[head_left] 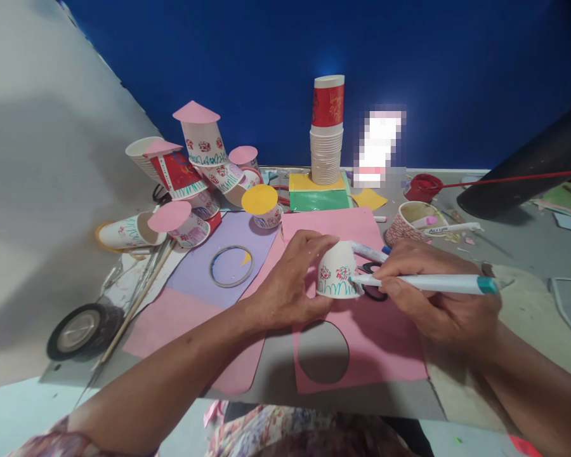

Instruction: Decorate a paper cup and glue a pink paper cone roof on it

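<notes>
White paper cup (337, 271) sits upside down on the pink paper (390, 343). The left hand (292, 282) wraps around it and holds it tight. The right hand (426, 292) pinches a green marker (423, 282), its tip touching the cup's side.

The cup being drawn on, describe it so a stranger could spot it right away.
Start at the pink paper in front of the person. On it an upside-down white cup stands, steadied by the left hand, while the right hand holds a teal pen to it. Unlike the other decorated cups, it has no paper cap.
</notes>
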Motion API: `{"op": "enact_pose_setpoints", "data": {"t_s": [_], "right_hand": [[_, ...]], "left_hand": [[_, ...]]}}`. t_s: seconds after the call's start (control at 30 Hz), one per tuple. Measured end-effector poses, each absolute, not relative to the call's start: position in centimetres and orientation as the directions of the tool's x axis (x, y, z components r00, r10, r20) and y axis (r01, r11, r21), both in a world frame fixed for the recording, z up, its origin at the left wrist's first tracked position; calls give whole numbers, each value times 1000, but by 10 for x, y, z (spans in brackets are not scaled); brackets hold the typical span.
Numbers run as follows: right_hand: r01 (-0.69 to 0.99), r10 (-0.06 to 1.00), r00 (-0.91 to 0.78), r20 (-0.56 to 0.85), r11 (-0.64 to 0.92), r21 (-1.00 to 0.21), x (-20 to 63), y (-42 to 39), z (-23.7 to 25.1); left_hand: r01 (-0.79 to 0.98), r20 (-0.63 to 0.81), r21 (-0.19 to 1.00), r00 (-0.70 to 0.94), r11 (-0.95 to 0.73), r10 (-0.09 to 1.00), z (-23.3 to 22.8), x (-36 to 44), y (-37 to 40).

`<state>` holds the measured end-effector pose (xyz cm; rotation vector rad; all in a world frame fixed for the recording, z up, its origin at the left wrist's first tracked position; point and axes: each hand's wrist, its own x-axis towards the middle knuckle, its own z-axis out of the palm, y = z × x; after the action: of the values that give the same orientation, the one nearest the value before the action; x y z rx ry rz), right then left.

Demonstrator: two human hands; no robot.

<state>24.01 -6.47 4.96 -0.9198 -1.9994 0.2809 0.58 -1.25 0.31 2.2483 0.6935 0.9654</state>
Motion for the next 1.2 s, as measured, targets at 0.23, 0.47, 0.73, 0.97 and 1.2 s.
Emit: {"op": "enact_pose_setpoints", "data": {"t_s": [0.23, 0.47, 0.73, 0.97, 1.2], "right_hand": [[477, 703, -313, 638, 698, -535, 240, -64, 52], [494, 704, -284, 650, 689, -531, 243, -64, 53], [505, 733, -223, 643, 651, -567, 247, -63, 48], [590, 682, -77, 728, 619, -518, 252, -63, 49], [513, 689, -174, 704, 673, -533, 247, -62, 49]], "left_hand": [[239, 452, 684, 603, -690, 657, 3, 6, -12], [253, 457, 669, 603, -699, 655, 3, 6, -13], [234, 459, 696, 582, -678, 672, 4, 5, -14], [188, 433, 786, 511, -588, 742, 4, 6, -12], [75, 327, 903, 520, -423, 789, 3, 10, -13]]}}
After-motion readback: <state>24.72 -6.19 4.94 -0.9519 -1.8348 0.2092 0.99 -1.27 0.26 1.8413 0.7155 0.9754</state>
